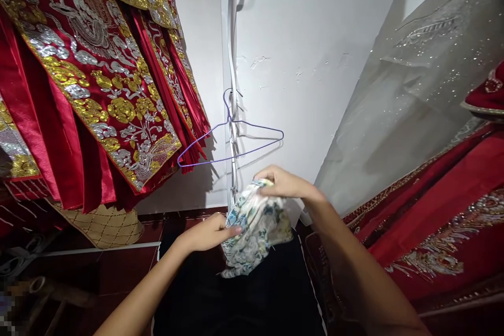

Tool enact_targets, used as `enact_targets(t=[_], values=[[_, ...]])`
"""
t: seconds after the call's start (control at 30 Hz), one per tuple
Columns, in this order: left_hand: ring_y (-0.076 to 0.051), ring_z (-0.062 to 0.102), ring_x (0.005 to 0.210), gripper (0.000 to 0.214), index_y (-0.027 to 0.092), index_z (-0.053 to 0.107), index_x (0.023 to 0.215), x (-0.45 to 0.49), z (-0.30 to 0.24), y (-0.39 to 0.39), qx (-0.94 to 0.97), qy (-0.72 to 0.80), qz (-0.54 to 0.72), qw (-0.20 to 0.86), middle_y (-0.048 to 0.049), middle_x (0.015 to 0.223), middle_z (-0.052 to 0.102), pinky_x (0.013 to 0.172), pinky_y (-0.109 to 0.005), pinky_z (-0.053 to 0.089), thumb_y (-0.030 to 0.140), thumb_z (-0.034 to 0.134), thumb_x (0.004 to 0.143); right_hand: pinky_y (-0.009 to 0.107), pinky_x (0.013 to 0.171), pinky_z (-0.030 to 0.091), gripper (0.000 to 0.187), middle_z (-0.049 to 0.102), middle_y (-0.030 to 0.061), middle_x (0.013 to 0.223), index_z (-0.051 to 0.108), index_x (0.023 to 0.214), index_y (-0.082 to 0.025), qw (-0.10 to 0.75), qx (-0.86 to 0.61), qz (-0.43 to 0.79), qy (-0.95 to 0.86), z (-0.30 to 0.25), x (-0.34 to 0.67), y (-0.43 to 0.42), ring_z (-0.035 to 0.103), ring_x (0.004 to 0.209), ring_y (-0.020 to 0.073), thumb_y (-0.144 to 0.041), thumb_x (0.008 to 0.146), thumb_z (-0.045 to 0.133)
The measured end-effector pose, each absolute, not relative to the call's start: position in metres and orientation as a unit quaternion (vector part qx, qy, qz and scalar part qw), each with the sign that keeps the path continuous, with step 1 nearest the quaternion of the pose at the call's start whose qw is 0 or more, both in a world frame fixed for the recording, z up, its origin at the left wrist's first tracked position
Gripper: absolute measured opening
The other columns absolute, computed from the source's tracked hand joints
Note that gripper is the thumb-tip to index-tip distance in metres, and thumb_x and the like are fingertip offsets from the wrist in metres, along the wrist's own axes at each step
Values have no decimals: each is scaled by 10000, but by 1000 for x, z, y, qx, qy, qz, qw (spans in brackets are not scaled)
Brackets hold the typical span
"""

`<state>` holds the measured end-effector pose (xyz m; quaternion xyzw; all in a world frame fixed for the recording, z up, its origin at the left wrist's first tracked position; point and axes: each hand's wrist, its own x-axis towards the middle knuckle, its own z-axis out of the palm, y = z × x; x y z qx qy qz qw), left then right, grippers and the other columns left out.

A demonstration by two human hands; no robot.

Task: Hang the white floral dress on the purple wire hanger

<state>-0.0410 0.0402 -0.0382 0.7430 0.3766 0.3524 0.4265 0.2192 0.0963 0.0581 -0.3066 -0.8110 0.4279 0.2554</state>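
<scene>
Both my hands hold a bunched piece of floral cloth (255,231), white with blue and green print, low in the middle of the head view. My left hand (208,232) pinches its left edge with closed fingers. My right hand (285,182) grips the top of the cloth from above, fingers curled over it. Just above the hands an empty purple wire hanger (236,142) hangs on a white strip that runs down the white wall (307,63).
Red garments with gold and silver embroidery (90,79) hang at the left. A grey sequined fabric (417,89) and more red embroidered cloth (441,220) hang at the right. A woven beige item (104,226) sits low left. Dark floor lies below the hands.
</scene>
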Motion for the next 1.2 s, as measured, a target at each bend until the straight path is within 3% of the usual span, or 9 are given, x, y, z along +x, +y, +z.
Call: enact_targets(t=[0.2,0.3,0.4,0.47,0.57,0.73,0.93,1.07,1.2], values=[[-118,372,504,444,181,482,592,-77,-7,59,821,481,190,240,20,538,450,520,-263,226,481,489,919,347,846,483,540,710,66,1048,662,1210,-206,491,-422,192,-737,30,213,159,637,956,234,-132,699,504],[-118,398,544,452,181,448,638,-82,5,61,820,464,195,273,23,592,451,538,-246,267,499,394,956,339,841,465,381,716,62,979,708,1033,-194,474,-433,198,-740,15,208,176,628,934,238,-179,744,460],[-144,489,615,346,188,526,770,-87,4,57,836,446,158,278,15,693,536,571,-243,324,509,512,899,277,670,421,247,669,24,739,674,783,-184,451,-464,178,-742,15,218,175,583,722,200,-223,778,429],[-187,554,680,223,200,565,844,-97,0,55,849,480,115,189,-6,749,592,627,-268,368,417,612,832,258,614,377,213,645,11,692,652,725,-184,429,-477,152,-752,24,227,166,547,664,180,-234,775,452],[-251,603,812,117,207,576,859,-119,0,61,844,526,93,40,-60,812,632,758,-342,425,284,492,885,252,577,337,182,616,-6,651,658,711,-190,386,-497,131,-766,42,235,153,512,617,162,-234,749,486],[-284,535,1139,226,195,552,959,-139,22,84,844,491,210,-39,-133,1153,613,1003,-442,408,279,343,965,251,542,290,187,465,-33,539,569,601,-195,374,-518,134,-758,55,235,144,426,553,137,-272,759,505],[-263,592,1065,242,183,520,1118,-106,66,108,762,488,422,-59,-125,1135,631,935,-407,466,200,382,920,250,525,298,246,458,-28,561,553,632,-190,402,-461,241,-753,52,222,131,411,534,129,-342,816,494],[-229,628,1077,436,184,591,1201,-98,93,128,776,445,447,15,-81,1151,684,954,-354,474,120,409,810,244,508,325,163,594,-3,711,639,855,-196,378,-432,253,-779,53,227,123,458,534,127,-269,782,513],[-231,669,874,381,172,698,1094,-109,111,133,777,456,421,108,-64,945,736,766,-312,526,212,498,772,259,502,393,752,661,21,787,411,1406,-219,450,-487,182,-726,66,265,139,548,559,167,-237,696,656]])
